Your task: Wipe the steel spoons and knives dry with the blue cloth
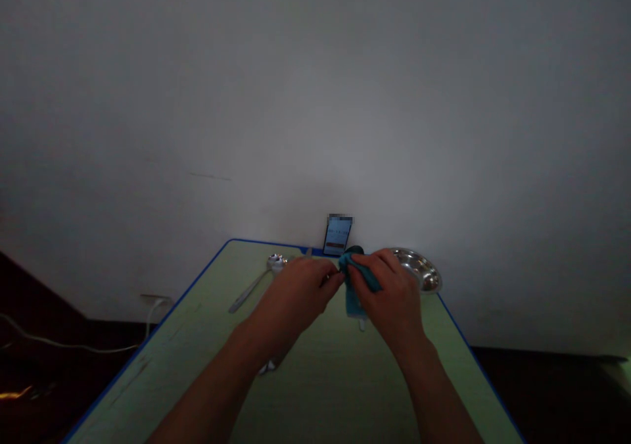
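Note:
Both my hands meet over the middle of a pale green table (197, 339) with a blue rim. My right hand (389, 296) is closed around a teal cloth (355, 279), which bunches between thumb and fingers and hangs down a little below them. My left hand (300, 293) is closed in a pinch right beside the cloth, gripping a thin metal piece whose shiny end (269, 366) shows under my left wrist; what it is stays unclear. The cloth touches the fingertips of the left hand.
A metal spoon (256, 281) lies on the table's far left part. A shiny metal bowl (419, 270) stands at the far right corner. A lit phone (338, 235) leans against the white wall. A socket with a white cable (152, 302) sits low on the left wall.

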Demonstrator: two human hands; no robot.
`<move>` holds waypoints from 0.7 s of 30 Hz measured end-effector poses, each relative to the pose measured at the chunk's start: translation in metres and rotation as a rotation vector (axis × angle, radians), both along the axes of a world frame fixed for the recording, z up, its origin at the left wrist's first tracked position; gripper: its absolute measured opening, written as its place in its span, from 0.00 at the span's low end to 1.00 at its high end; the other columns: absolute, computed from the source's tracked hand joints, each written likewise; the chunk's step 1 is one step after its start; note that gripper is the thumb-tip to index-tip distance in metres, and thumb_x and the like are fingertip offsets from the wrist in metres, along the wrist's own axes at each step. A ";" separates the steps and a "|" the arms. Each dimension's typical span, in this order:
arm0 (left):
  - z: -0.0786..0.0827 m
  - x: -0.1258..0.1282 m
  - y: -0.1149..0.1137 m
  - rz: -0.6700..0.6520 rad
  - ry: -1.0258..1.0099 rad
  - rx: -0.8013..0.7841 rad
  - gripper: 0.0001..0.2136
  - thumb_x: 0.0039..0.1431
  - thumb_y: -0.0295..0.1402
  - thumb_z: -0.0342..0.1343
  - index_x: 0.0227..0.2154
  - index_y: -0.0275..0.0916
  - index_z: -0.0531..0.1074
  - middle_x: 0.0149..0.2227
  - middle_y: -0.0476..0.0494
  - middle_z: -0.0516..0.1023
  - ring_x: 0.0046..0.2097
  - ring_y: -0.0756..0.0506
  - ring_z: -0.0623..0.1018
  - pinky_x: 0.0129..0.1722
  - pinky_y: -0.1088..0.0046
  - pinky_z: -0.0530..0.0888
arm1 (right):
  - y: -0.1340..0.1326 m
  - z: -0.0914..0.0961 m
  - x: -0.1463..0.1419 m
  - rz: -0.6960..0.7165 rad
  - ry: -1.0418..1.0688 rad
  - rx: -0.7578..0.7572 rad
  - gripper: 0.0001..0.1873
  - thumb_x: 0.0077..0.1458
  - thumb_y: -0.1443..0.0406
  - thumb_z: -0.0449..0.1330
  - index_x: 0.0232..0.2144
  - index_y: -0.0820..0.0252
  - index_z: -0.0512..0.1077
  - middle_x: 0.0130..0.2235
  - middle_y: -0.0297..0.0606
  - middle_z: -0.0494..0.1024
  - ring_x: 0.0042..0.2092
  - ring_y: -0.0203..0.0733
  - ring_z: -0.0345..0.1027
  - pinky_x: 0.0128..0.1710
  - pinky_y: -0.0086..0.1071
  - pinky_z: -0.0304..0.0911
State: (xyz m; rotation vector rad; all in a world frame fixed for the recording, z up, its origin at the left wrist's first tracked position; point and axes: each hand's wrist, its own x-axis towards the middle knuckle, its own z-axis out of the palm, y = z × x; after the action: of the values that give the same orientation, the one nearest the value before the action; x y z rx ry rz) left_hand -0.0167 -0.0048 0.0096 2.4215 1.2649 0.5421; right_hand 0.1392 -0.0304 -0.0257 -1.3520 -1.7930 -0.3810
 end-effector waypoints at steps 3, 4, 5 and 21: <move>0.000 0.000 -0.001 0.012 -0.004 0.007 0.14 0.60 0.34 0.46 0.21 0.38 0.70 0.20 0.49 0.72 0.25 0.49 0.71 0.26 0.75 0.60 | 0.001 0.000 0.001 -0.015 0.012 0.003 0.07 0.54 0.65 0.57 0.36 0.58 0.72 0.34 0.36 0.73 0.34 0.38 0.68 0.34 0.31 0.63; 0.000 0.000 -0.002 0.016 -0.005 0.009 0.14 0.60 0.35 0.46 0.22 0.38 0.70 0.20 0.49 0.72 0.25 0.49 0.71 0.26 0.75 0.60 | 0.001 0.000 0.001 -0.022 0.016 0.004 0.07 0.54 0.65 0.57 0.36 0.59 0.72 0.33 0.37 0.73 0.34 0.38 0.68 0.34 0.32 0.63; 0.000 0.000 -0.002 0.017 -0.003 0.007 0.14 0.60 0.35 0.46 0.22 0.38 0.70 0.20 0.49 0.73 0.25 0.49 0.71 0.26 0.75 0.60 | 0.001 0.000 0.001 -0.030 0.019 0.006 0.07 0.55 0.64 0.57 0.36 0.59 0.72 0.33 0.37 0.73 0.34 0.38 0.69 0.34 0.32 0.63; 0.000 -0.003 -0.002 0.008 -0.036 -0.031 0.16 0.60 0.36 0.45 0.22 0.38 0.71 0.19 0.49 0.72 0.25 0.49 0.71 0.27 0.75 0.62 | 0.001 0.001 0.003 -0.100 0.114 0.054 0.06 0.55 0.65 0.57 0.35 0.59 0.72 0.33 0.37 0.73 0.35 0.39 0.69 0.36 0.33 0.63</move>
State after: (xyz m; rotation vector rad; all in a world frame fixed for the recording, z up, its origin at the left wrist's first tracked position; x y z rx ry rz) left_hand -0.0200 -0.0069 0.0097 2.3713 1.2596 0.5614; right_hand 0.1426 -0.0293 -0.0244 -1.4011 -1.6149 -0.3951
